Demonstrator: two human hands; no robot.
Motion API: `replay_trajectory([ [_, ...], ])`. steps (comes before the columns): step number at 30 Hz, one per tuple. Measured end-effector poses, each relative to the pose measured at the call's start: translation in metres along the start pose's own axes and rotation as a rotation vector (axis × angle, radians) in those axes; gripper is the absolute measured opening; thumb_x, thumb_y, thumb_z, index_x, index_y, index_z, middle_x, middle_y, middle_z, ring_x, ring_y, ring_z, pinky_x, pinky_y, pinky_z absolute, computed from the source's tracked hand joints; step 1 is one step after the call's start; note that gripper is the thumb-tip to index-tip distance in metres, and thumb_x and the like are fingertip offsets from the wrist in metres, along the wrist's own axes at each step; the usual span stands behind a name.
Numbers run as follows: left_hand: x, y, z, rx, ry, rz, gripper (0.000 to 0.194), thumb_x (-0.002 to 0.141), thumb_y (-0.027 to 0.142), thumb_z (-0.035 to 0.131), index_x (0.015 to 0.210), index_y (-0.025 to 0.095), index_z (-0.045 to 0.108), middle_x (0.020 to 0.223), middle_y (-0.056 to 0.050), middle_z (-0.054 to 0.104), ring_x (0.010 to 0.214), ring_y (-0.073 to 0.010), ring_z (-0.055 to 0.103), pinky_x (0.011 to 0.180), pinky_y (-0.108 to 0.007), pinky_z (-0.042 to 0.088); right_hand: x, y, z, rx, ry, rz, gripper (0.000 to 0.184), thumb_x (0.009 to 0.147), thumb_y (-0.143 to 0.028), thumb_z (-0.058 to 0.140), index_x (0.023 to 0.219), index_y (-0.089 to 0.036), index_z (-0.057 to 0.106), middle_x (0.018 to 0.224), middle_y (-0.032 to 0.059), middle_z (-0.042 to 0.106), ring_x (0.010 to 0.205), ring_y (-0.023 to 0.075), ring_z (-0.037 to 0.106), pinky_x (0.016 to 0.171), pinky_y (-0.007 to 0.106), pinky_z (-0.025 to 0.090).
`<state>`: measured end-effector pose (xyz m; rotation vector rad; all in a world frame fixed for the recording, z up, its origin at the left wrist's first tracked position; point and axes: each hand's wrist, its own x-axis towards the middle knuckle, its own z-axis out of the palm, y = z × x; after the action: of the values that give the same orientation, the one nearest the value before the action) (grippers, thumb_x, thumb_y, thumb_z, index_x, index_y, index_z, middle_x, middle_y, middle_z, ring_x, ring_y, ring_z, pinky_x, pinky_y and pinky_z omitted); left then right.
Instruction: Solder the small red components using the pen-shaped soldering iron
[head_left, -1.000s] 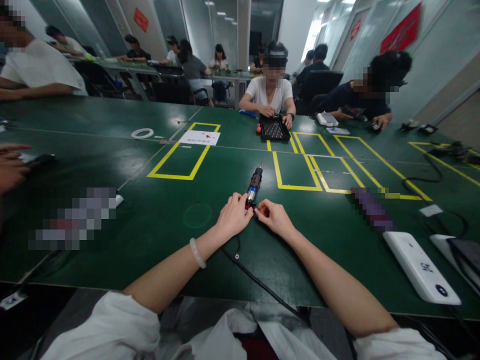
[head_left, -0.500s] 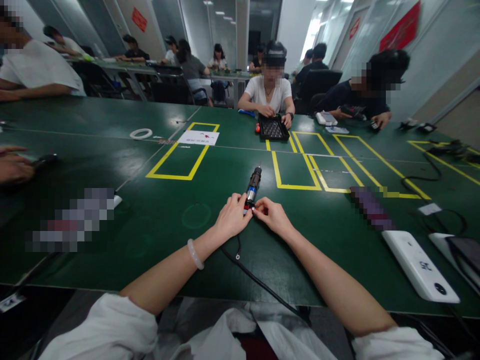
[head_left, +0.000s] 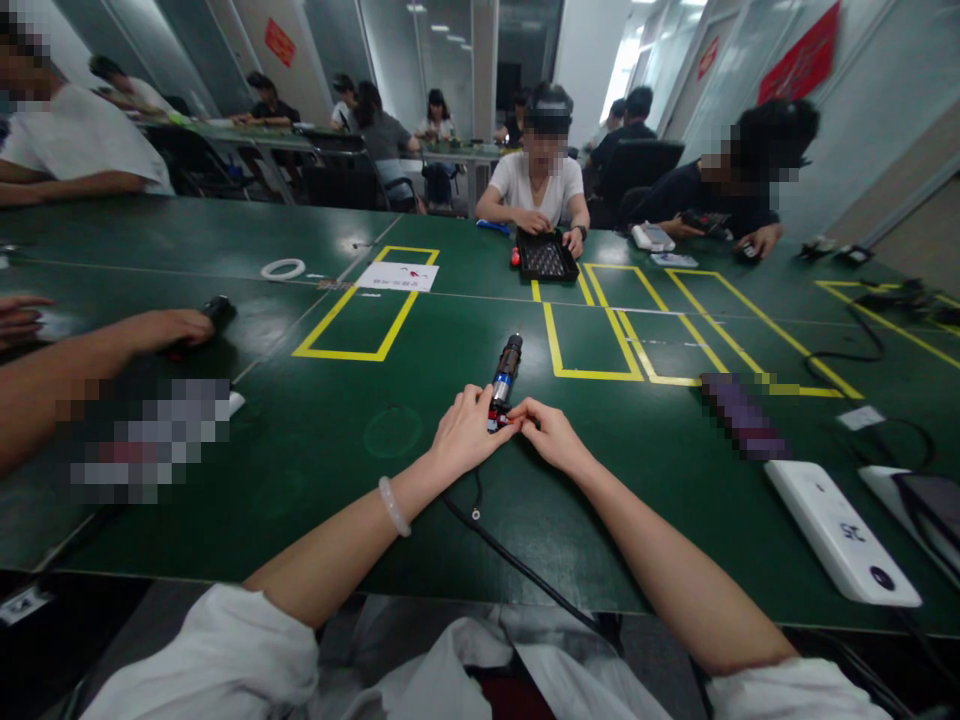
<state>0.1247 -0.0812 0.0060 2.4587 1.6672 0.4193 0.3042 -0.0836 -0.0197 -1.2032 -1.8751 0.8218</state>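
A black electric screwdriver [head_left: 507,368] with a blue band lies on the green table [head_left: 315,440], tip pointing away from me. My left hand [head_left: 466,432] is curled around its near red end from the left. My right hand [head_left: 547,432] pinches the same end from the right, fingers pressed together. The tool's black cable [head_left: 517,565] runs from under my hands back toward my lap. A pale bangle [head_left: 394,505] sits on my left wrist.
A neighbour's arm and hand [head_left: 161,328] reach in from the left onto a dark object. White power strips [head_left: 840,530] lie at the right. Yellow tape rectangles [head_left: 367,310] mark the table. A person opposite works over a black tray [head_left: 547,258]. A white ring [head_left: 283,268] lies far left.
My hands have stayed on the screwdriver's near end with little shift. The neighbour's arm at the left has reached further right across the table.
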Motion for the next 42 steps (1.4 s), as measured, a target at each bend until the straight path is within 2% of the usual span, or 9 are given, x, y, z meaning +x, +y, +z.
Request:
replay_trajectory([
  [4, 0.002, 0.000, -0.002, 0.045, 0.005, 0.012, 0.059, 0.087, 0.062, 0.046, 0.133, 0.025, 0.042, 0.114, -0.010, 0.048, 0.101, -0.0244, 0.053, 0.079, -0.033, 0.047, 0.000, 0.002, -0.001, -0.006, 0.025, -0.025, 0.027, 0.080, -0.008, 0.045, 0.093, -0.018, 0.066, 0.088, 0.0033, 0.069, 0.079, 0.0162, 0.063, 0.076, 0.027, 0.046],
  [10, 0.004, -0.006, -0.010, 0.173, 0.030, 0.061, 0.061, 0.085, 0.051, 0.055, 0.138, 0.025, 0.040, 0.112, -0.011, 0.049, 0.100, -0.0273, 0.052, 0.083, -0.037, 0.045, -0.002, 0.005, -0.005, 0.010, 0.092, -0.012, 0.024, 0.083, -0.014, 0.046, 0.096, -0.018, 0.066, 0.081, 0.0017, 0.067, 0.075, 0.0153, 0.061, 0.071, 0.026, 0.045],
  [15, 0.008, -0.026, -0.022, 0.250, 0.031, 0.010, 0.059, 0.085, 0.050, 0.053, 0.138, 0.024, 0.043, 0.115, -0.013, 0.050, 0.102, -0.0289, 0.051, 0.085, -0.038, 0.044, -0.003, 0.006, -0.007, -0.019, 0.081, -0.004, 0.021, 0.085, -0.014, 0.047, 0.092, -0.018, 0.067, 0.081, 0.0020, 0.068, 0.076, 0.0151, 0.062, 0.071, 0.025, 0.044],
  [18, 0.013, -0.055, -0.032, 0.276, 0.013, -0.067, 0.060, 0.085, 0.054, 0.051, 0.138, 0.024, 0.044, 0.115, -0.013, 0.050, 0.102, -0.0291, 0.052, 0.085, -0.038, 0.044, -0.003, 0.005, -0.007, -0.038, 0.069, -0.015, 0.021, 0.085, -0.013, 0.048, 0.092, -0.018, 0.067, 0.082, 0.0020, 0.068, 0.076, 0.0150, 0.062, 0.070, 0.025, 0.043],
  [22, 0.019, -0.107, -0.047, 0.304, -0.006, -0.190, 0.065, 0.085, 0.057, 0.050, 0.140, 0.024, 0.044, 0.120, -0.014, 0.050, 0.106, -0.0317, 0.053, 0.087, -0.040, 0.045, -0.004, 0.004, -0.007, -0.047, 0.066, -0.031, 0.021, 0.086, -0.013, 0.048, 0.091, -0.018, 0.068, 0.082, 0.0019, 0.068, 0.078, 0.0147, 0.062, 0.072, 0.025, 0.043],
  [28, 0.020, -0.188, -0.060, 0.280, 0.041, -0.410, 0.065, 0.087, 0.057, 0.045, 0.141, 0.022, 0.045, 0.127, -0.018, 0.050, 0.113, -0.0373, 0.051, 0.090, -0.046, 0.044, -0.004, 0.003, -0.005, -0.041, 0.046, -0.041, 0.019, 0.085, -0.012, 0.050, 0.090, -0.017, 0.068, 0.081, 0.0018, 0.068, 0.077, 0.0146, 0.063, 0.073, 0.025, 0.044],
  [32, 0.016, -0.225, -0.066, 0.209, 0.082, -0.483, 0.060, 0.088, 0.053, 0.043, 0.140, 0.023, 0.046, 0.132, -0.019, 0.049, 0.117, -0.0382, 0.050, 0.090, -0.047, 0.045, -0.005, 0.002, -0.004, -0.046, 0.027, -0.030, 0.018, 0.086, -0.013, 0.050, 0.090, -0.018, 0.068, 0.082, 0.0021, 0.068, 0.077, 0.0152, 0.063, 0.072, 0.026, 0.045],
  [36, 0.012, -0.233, -0.072, 0.187, 0.109, -0.532, 0.053, 0.088, 0.046, 0.047, 0.136, 0.023, 0.049, 0.131, -0.019, 0.051, 0.115, -0.0372, 0.053, 0.088, -0.046, 0.046, -0.005, 0.003, -0.005, -0.053, 0.023, -0.028, 0.018, 0.086, -0.014, 0.051, 0.090, -0.018, 0.068, 0.083, 0.0026, 0.068, 0.076, 0.0156, 0.062, 0.073, 0.027, 0.045],
  [42, 0.010, -0.214, -0.075, 0.277, 0.117, -0.568, 0.035, 0.088, 0.039, 0.049, 0.116, 0.020, 0.058, 0.118, -0.017, 0.057, 0.104, -0.0341, 0.058, 0.083, -0.045, 0.047, -0.004, 0.003, -0.005, -0.057, 0.008, -0.033, 0.018, 0.086, -0.014, 0.051, 0.091, -0.017, 0.068, 0.083, 0.0031, 0.068, 0.077, 0.0159, 0.062, 0.074, 0.028, 0.046],
])
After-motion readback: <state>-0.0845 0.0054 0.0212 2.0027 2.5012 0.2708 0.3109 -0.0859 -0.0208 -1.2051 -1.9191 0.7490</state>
